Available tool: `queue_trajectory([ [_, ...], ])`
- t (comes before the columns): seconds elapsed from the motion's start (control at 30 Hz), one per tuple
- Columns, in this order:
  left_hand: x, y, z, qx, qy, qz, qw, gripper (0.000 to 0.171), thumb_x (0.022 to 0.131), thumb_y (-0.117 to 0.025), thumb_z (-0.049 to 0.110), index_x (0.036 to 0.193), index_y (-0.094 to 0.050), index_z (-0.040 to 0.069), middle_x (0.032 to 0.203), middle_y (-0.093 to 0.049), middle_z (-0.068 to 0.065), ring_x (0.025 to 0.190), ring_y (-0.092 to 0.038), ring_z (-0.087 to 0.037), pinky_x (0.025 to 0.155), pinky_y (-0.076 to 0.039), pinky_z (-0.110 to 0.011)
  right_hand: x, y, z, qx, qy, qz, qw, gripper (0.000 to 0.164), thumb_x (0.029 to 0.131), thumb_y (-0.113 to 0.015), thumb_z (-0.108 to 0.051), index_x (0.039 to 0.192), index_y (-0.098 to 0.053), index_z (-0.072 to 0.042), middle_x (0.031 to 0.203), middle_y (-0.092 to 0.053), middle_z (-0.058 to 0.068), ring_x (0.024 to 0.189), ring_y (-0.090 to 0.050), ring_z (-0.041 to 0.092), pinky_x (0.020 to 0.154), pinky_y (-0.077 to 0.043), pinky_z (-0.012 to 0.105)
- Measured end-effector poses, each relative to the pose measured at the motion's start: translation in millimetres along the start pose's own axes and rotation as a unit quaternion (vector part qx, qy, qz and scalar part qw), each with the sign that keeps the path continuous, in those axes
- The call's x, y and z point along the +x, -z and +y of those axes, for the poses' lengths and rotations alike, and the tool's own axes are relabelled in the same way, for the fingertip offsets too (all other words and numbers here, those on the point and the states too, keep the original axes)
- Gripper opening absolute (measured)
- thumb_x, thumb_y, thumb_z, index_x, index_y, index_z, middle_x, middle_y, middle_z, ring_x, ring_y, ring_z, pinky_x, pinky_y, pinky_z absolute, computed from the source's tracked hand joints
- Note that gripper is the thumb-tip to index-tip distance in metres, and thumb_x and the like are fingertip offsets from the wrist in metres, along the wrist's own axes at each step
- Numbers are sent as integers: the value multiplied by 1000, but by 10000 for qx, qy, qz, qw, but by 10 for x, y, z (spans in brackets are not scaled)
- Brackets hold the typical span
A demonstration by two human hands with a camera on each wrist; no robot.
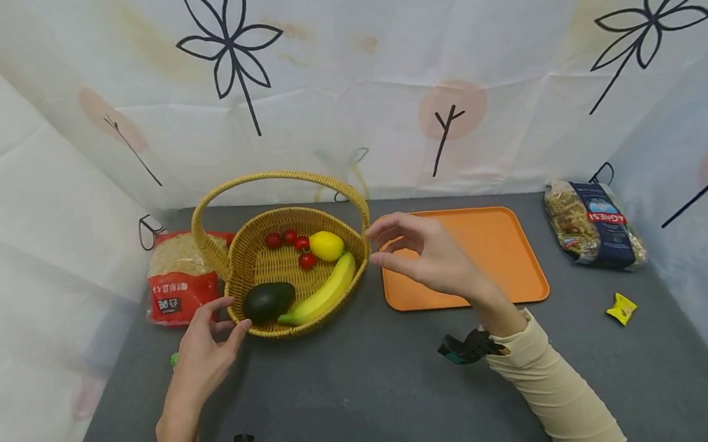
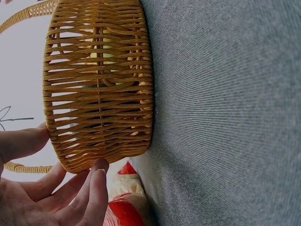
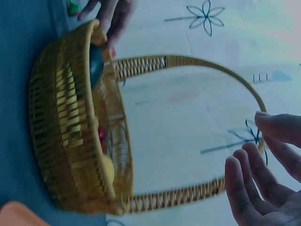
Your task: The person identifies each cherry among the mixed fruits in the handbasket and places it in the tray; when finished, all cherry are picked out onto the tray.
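Observation:
A yellow wicker basket (image 1: 303, 329) with a tall arched handle stands on the grey table. Inside it lie a dark green avocado (image 1: 269, 302), a banana (image 1: 325, 295), a lemon (image 1: 327, 246) and several cherry tomatoes (image 1: 308, 261). My left hand (image 1: 210, 349) is at the basket's front left, thumb and fingers spread against its rim and side. Beside the handle's right side hovers my right hand (image 1: 423, 253), its fingers loosely bent with nothing between them. In the right wrist view, the right fingertips (image 3: 233, 162) overlap the handle (image 3: 188, 192); contact is unclear.
Behind the right hand lies an orange tray (image 1: 490, 255). A red-and-clear food bag (image 1: 176, 285) sits left of the basket, and a blue-labelled pasta bag (image 1: 594, 224) at the far right. A yellow wrapped candy (image 1: 621, 308) lies nearer. Something small and green (image 1: 174, 359) shows behind the left wrist.

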State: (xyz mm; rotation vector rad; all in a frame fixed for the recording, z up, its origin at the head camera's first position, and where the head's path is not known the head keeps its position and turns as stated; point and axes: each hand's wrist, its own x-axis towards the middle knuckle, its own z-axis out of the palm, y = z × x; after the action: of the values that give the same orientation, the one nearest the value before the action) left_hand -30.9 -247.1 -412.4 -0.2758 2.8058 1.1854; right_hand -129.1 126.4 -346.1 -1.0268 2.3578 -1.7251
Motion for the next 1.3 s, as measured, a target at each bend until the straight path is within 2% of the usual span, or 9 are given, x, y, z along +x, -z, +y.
queue_trajectory([
  [0.1, 0, 4, -3, -7, 9, -13, 10000, 62, 106, -71, 31, 156, -44, 6, 156, -49, -26, 134, -63, -47, 101, -63, -60, 95, -141, -44, -79, 57, -279, 9996, 34, 98, -77, -2, 131, -69, -4, 127, -73, 13, 112, -72, 24, 99, -63, 31],
  [0.27, 5, 5, -1, -18, 46, -47, 10000, 63, 106, -71, 31, 157, -44, 6, 156, -49, -25, 134, -63, -47, 101, -63, -59, 316, -393, -27, -76, 47, -685, 9976, 33, 99, -78, -10, 131, -70, -9, 127, -74, 7, 109, -75, 20, 89, -64, 32],
  [0.47, 10, -3, 12, 11, 103, -85, 9999, 63, 106, -71, 31, 157, -44, 6, 158, -48, -25, 135, -62, -47, 103, -62, -60, 684, -656, 127, 91, -86, -1006, 9949, 31, 100, -78, -11, 130, -70, -6, 130, -72, 11, 111, -75, 23, 96, -66, 34],
  [0.67, 14, -5, 12, 21, 108, -77, 9999, 63, 106, -71, 29, 157, -44, 6, 158, -47, -26, 134, -62, -47, 103, -62, -59, 1058, -884, 311, -418, -463, -1271, 9899, 31, 102, -76, -16, 131, -68, -10, 131, -71, 10, 107, -76, 23, 98, -63, 31],
  [0.77, 24, -7, 4, 40, 119, -90, 9999, 65, 106, -71, 30, 158, -42, 5, 158, -46, -27, 135, -62, -48, 102, -63, -59, 1228, -983, 391, -503, -674, -1441, 9860, 32, 103, -74, -16, 133, -67, -8, 133, -71, 14, 116, -75, 28, 102, -62, 31],
  [0.93, 22, -13, 5, 41, 127, -73, 9999, 65, 106, -71, 29, 158, -42, 5, 158, -46, -27, 135, -62, -49, 103, -62, -60, 1482, -1099, 498, -750, -1083, -1540, 9793, 37, 106, -70, -18, 139, -63, -2, 139, -68, 20, 129, -68, 32, 108, -59, 39],
  [1.1, 13, -15, 9, 28, 139, -55, 9999, 64, 106, -71, 28, 158, -43, 5, 159, -46, -27, 135, -63, -48, 103, -62, -60, 1646, -1190, 611, -789, -1559, -1494, 9732, 44, 108, -68, -19, 147, -59, -1, 145, -65, 21, 131, -66, 34, 106, -58, 44],
  [1.3, 14, -9, 4, 50, 155, -79, 9998, 65, 106, -71, 31, 159, -42, 5, 159, -46, -27, 135, -62, -49, 103, -62, -59, 1722, -1320, 713, -675, -1882, -1728, 9644, 51, 107, -67, -15, 154, -54, 0, 154, -61, 21, 131, -69, 35, 101, -62, 39],
])
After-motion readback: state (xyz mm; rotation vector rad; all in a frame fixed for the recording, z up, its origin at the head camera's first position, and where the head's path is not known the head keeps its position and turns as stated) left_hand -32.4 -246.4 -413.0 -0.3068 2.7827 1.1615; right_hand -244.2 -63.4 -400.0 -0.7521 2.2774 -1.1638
